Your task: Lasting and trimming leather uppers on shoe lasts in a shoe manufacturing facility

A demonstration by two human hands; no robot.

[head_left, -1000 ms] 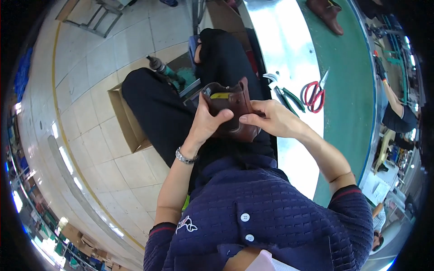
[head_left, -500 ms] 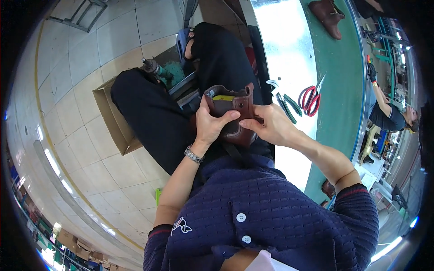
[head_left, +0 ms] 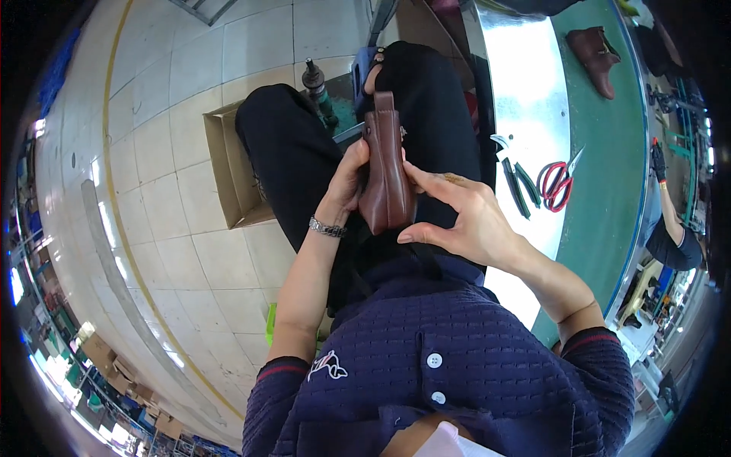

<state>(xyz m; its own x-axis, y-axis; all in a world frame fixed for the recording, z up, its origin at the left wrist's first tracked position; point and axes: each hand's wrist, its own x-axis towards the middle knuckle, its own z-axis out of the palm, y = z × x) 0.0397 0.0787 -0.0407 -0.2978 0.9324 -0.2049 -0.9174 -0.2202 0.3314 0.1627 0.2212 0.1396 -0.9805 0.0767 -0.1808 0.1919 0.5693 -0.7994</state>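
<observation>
A brown leather ankle boot [head_left: 386,171] is upright above my lap, its back seam toward me and its pull tab at the top. My left hand [head_left: 347,183] grips it from the left side, thumb along the leather and the other fingers hidden behind it. On the right, my right hand [head_left: 476,217] has its fingertips against the boot's side. Its thumb is spread away below, near the heel end, and not pressed on the leather. The boot's opening and inside are turned out of sight.
Green-handled pincers [head_left: 519,183] and red-handled scissors [head_left: 560,183] lie on the bench to my right. Another brown boot [head_left: 594,59] lies on the green belt [head_left: 590,137]. A cardboard box [head_left: 228,171] and a green machine tool [head_left: 320,95] are by my legs. A co-worker [head_left: 670,236] is across the belt.
The boot has turned so its back seam faces me instead of its opening. My right thumb has come off the leather and spread. The view has shifted left.
</observation>
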